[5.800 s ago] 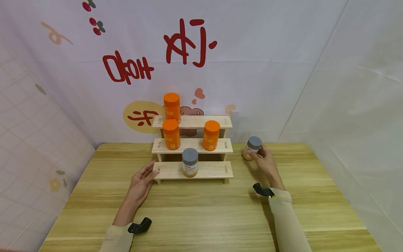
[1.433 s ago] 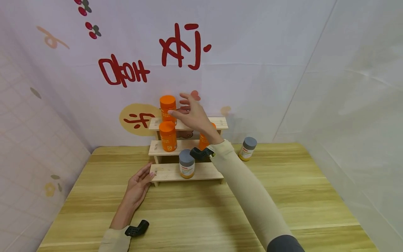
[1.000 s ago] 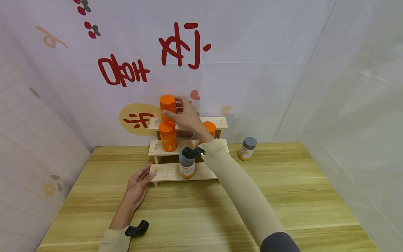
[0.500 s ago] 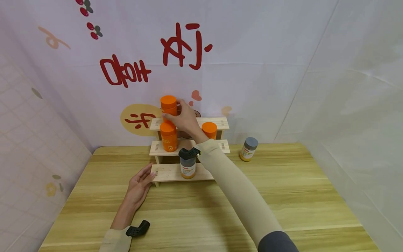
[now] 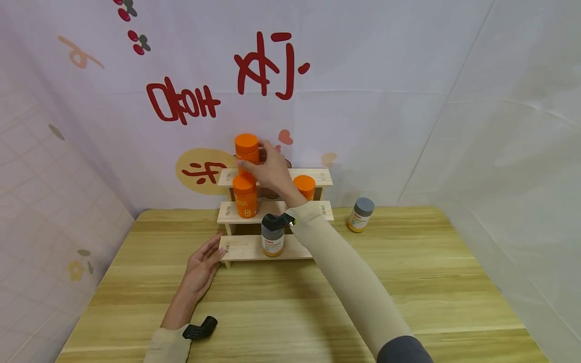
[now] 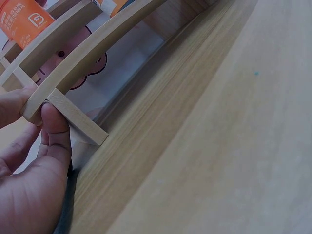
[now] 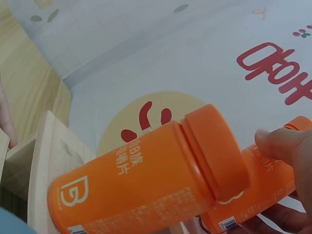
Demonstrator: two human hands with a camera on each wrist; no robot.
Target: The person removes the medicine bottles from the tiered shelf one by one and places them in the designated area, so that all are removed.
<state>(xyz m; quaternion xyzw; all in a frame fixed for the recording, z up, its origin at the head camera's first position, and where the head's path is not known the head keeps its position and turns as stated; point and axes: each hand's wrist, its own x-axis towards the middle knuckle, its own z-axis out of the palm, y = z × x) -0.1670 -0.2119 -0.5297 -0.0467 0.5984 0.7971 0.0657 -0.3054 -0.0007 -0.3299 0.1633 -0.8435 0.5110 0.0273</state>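
Head view: right hand point(image 5: 272, 170) curled round top orange jar point(image 5: 247, 151), at top tier's left; base hidden by front orange jar point(image 5: 245, 200), can't tell if touching shelf. Left hand point(image 5: 199, 266) pinches lowest board of wooden rack point(image 5: 240, 248). Right arm part-hides third orange jar point(image 5: 304, 185); black wrist mount point(image 5: 277, 222) overlaps grey-lidded jar point(image 5: 273, 244). Right wrist view crops right hand. Wood-grain table point(image 5: 254, 312), second grey-lidded jar point(image 5: 361, 216) on it; pale printed backdrop point(image 5: 363, 65).

A gap lies between the wooden rack point(image 5: 242, 248) and far-right gray-lidded jar point(image 5: 361, 215); the right sleeve point(image 5: 349, 280) obstructs the rack's lower right.
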